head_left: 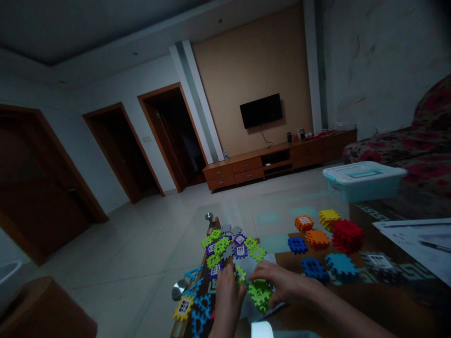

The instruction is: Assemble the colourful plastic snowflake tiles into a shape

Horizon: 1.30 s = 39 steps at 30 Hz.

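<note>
Green toothed tiles (260, 298) stand stacked inward of the left edge of the table (405, 307). We curve our right hand (273, 278) against them, our left hand (227, 288) just beside; whether either hand grips a piece, we cannot tell. We find a red stack (347, 236) nearer papers (410, 238), toward the right edge.

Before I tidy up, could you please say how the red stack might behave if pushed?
The red stack, apparently layered pieces, may slide apart. Its toothed edges might catch the orange stack; its squat shape makes rolling unlikely.
</note>
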Motion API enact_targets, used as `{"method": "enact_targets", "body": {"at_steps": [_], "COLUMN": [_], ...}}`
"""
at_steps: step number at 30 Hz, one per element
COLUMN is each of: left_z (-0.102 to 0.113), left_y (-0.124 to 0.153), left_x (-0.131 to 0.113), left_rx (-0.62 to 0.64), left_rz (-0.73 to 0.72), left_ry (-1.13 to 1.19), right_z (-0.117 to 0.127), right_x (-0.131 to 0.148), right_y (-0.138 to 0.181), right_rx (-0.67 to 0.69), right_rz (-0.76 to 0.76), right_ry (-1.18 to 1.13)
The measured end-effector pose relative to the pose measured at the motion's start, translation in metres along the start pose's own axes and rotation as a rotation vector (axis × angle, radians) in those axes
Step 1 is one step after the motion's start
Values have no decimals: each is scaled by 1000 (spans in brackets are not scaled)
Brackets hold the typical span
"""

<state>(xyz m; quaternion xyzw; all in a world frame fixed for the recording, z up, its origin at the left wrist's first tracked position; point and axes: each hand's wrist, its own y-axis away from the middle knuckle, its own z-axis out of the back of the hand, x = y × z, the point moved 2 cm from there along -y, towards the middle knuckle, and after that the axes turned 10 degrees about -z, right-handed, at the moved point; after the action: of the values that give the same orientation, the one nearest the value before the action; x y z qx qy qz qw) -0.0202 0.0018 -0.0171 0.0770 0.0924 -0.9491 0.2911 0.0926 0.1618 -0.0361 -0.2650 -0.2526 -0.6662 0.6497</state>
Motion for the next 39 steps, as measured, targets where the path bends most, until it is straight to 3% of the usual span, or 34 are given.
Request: {"method": "enact_targets", "body": {"at_steps": [5, 7, 10, 16, 19, 22, 26, 29, 32, 35, 39], "left_z": [12, 16, 14, -3, -6, -7, -17, -21, -17, -9, 0], "left_y": [20, 28, 33, 31, 26, 15, -4, -16, -25, -27, -21], "left_x": [-18, -32, -48, -55, -45, -20, 26, 49, 58, 63, 65], "left_rx": [-119, -88, 30, 120, 29, -109, -123, -182, -203, -136, -115], "left_rz": [-167, -208, -185, -146, -107, -24, 180, 249, 255, 286, 248], "left_ry": [283, 341, 251, 183, 200, 128, -14, -93, -134, -88, -55], "right_z": [20, 27, 29, 20, 18, 16, 13, 10, 6, 4, 14], "right_x": [-14, -23, -29, -12, -5, -1, 3, 3, -3, -15, -27], "right_y": [4, 4, 3, -8, -20, -33, -43, -46, -48, -49, -46], "right_rx": [-65, -188, -361, -405, -416, -434, -437, -445, -453, -464, -502], "right_rz": [-62, -103, -198, -427, -512, -584, -613, -630, -673, -694, -636], "right_ry": [-75, -73, 15, 254, 291, 322, 327, 295, 245, 183, 65]}}
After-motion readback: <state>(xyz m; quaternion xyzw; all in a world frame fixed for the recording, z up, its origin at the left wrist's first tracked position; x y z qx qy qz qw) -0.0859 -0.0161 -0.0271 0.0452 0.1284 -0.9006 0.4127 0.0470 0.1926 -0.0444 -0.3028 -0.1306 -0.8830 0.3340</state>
